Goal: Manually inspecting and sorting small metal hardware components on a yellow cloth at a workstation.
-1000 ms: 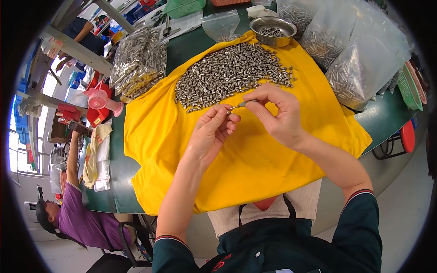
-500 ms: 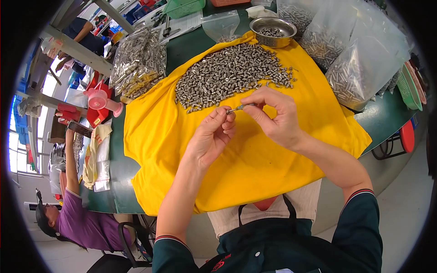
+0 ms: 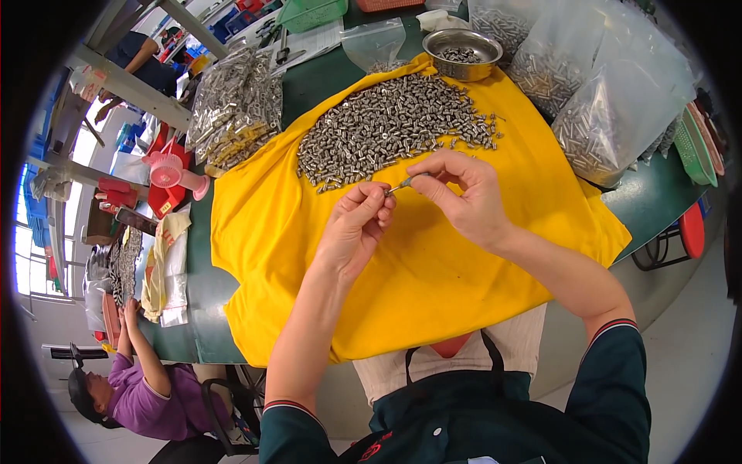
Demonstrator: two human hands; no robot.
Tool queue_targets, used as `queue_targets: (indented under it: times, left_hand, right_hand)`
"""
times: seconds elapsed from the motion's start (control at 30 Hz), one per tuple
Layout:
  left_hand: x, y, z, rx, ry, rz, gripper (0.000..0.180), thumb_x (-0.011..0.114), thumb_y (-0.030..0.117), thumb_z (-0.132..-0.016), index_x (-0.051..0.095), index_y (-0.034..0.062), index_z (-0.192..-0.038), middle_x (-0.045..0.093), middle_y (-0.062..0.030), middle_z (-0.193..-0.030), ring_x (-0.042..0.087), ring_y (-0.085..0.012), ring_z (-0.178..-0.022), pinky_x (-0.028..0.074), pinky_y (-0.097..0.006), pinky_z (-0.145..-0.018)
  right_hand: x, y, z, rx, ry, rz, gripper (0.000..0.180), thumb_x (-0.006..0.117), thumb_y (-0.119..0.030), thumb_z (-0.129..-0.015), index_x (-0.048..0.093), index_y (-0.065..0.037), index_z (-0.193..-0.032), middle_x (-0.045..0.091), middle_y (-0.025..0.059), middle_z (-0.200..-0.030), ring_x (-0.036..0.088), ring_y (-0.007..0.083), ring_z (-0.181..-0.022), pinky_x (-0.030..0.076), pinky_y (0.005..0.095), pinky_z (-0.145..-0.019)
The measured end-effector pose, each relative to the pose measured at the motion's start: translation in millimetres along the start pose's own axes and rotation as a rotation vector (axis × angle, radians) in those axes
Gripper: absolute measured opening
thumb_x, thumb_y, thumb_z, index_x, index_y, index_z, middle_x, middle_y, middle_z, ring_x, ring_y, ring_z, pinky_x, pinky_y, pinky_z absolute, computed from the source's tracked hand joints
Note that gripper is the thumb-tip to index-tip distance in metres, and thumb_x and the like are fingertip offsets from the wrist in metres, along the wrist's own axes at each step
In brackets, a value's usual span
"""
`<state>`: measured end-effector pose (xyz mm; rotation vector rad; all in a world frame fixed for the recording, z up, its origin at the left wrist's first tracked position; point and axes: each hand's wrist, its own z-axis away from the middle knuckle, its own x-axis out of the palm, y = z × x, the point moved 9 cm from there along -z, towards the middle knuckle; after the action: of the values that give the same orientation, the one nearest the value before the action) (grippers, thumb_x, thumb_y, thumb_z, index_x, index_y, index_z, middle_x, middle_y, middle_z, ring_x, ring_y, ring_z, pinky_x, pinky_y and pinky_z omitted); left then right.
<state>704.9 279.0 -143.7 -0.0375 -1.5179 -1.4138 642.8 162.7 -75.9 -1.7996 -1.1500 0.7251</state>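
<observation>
Over the yellow cloth (image 3: 433,286), my left hand (image 3: 355,232) pinches a small metal piece (image 3: 388,193) between thumb and fingertips. My right hand (image 3: 471,201) is closed on a slim tool with a thin metal shaft (image 3: 403,185). The shaft's tip meets the piece at my left fingertips; whether it sits inside cannot be seen. Just beyond both hands lies a wide pile of short silvery cylindrical metal pieces (image 3: 386,124), spread on the cloth.
A steel bowl (image 3: 481,68) with similar pieces stands behind the pile. Plastic bags of metal parts (image 3: 595,131) crowd the right; bagged flat parts (image 3: 236,108) lie left. A pink fan (image 3: 170,170) stands far left. Below it sits a co-worker in purple (image 3: 158,402).
Both hands hold nearly the same place, with the tool tilted slightly differently at the piece. The co-worker has drawn the outstretched arm back and now has both hands low at the table edge.
</observation>
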Motion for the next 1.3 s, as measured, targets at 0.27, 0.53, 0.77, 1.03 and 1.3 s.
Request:
queue_targets:
  times: [0.27,0.53,0.77,1.03,1.3]
  left_hand:
    - [-25,26,-1,0.131,0.194,0.095,0.013,0.051,0.013,-0.085,0.05,0.0008,-0.09,0.053,-0.0061,-0.08,0.047,-0.0099,-0.065,0.04,-0.02,-0.06]
    - [-51,69,2,0.278,0.4,-0.426,0.011,0.053,0.008,-0.077,0.055,-0.0013,-0.083,0.052,-0.0025,-0.071,0.042,-0.0068,-0.06,0.033,-0.02,-0.052]
    - [-13,61,-9,0.518,0.464,-1.585,0.013,0.065,0.012,-0.068,0.063,0.0033,-0.076,0.046,-0.0067,-0.049,0.046,-0.0169,-0.046,0.038,-0.029,-0.047]
    - [-7,59,-11,0.462,0.44,-1.626,0.009,0.063,0.011,-0.07,0.061,0.0027,-0.072,0.054,-0.008,-0.057,0.05,-0.0187,-0.051,0.039,-0.028,-0.048]
    - [-4,9,2,-0.096,0.043,0.062,0.006,0.057,0.009,-0.08,0.053,0.0039,-0.081,0.055,-0.0045,-0.074,0.031,-0.0041,-0.049,0.027,-0.017,-0.047]
  right_hand:
    - [-15,17,-3,0.179,0.138,-0.195,0.007,0.058,-0.006,-0.078,0.062,-0.002,-0.083,0.06,0.0012,-0.074,0.053,0.0056,-0.065,0.043,0.0189,-0.058]
    - [-12,26,-3,0.23,0.122,-0.227,0.008,0.058,-0.008,-0.079,0.061,-0.002,-0.082,0.06,0.001,-0.074,0.052,0.0055,-0.064,0.044,0.019,-0.058]
    - [-7,30,-2,0.223,0.092,-0.189,0.008,0.059,-0.008,-0.078,0.061,-0.002,-0.082,0.06,0.0011,-0.074,0.053,0.0057,-0.064,0.042,0.0191,-0.058]
    - [-8,29,-2,0.225,0.08,-0.134,0.009,0.06,-0.01,-0.077,0.061,-0.003,-0.082,0.06,0.0006,-0.074,0.052,0.0053,-0.064,0.042,0.0193,-0.057]
    - [-7,17,-2,0.152,0.062,-0.158,0.008,0.06,-0.008,-0.077,0.062,-0.003,-0.082,0.061,0.0009,-0.074,0.053,0.0059,-0.064,0.041,0.0193,-0.057]
